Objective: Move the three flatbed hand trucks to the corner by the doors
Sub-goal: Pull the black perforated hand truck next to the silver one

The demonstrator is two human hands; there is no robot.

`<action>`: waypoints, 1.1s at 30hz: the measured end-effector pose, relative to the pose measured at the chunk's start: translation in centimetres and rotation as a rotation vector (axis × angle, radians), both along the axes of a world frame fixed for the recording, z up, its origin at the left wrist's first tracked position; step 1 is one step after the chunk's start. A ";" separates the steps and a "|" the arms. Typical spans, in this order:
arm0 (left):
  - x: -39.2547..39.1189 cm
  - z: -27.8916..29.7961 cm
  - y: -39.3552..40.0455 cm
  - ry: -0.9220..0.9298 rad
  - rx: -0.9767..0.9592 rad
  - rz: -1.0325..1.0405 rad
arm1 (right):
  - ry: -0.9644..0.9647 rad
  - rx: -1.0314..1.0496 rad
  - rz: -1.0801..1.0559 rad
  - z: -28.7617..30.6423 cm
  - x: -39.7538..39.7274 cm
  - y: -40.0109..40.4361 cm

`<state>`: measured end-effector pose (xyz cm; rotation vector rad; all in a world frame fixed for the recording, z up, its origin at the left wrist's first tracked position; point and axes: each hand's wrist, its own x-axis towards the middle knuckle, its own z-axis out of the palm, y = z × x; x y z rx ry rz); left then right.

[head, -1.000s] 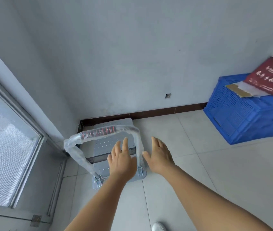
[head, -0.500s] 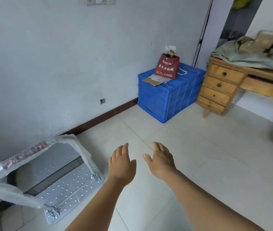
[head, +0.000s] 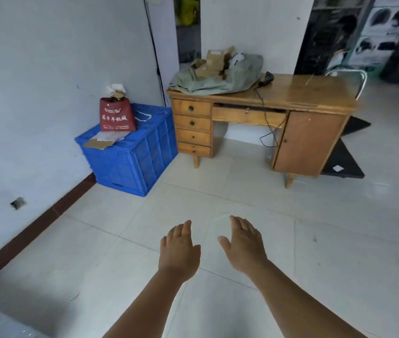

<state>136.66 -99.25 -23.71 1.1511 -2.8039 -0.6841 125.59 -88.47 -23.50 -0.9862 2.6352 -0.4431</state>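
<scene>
Holding nothing, the left hand [head: 180, 250] and right hand [head: 243, 242] hung apart, fingers relaxed, over bare floor [head: 291, 240]; no hand truck was clearly in view, so progress could not be judged.

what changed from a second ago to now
The view swung right, away from the corner: the wrapped hand truck has left the frame, and the blue crate and wooden desk came into view. The left hand and right hand stayed open, holding nothing.
</scene>
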 end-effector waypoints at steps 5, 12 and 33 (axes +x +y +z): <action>-10.9 0.8 6.2 0.028 -0.020 -0.153 | 0.014 -0.004 -0.147 0.4 -8.9 7.5; -22.4 1.4 14.5 0.026 -0.035 -0.369 | 0.020 -0.006 -0.346 1.7 -18.0 16.9; -53.5 3.1 21.5 0.113 -0.083 -0.737 | 0.016 0.029 -0.739 4.1 -42.7 26.8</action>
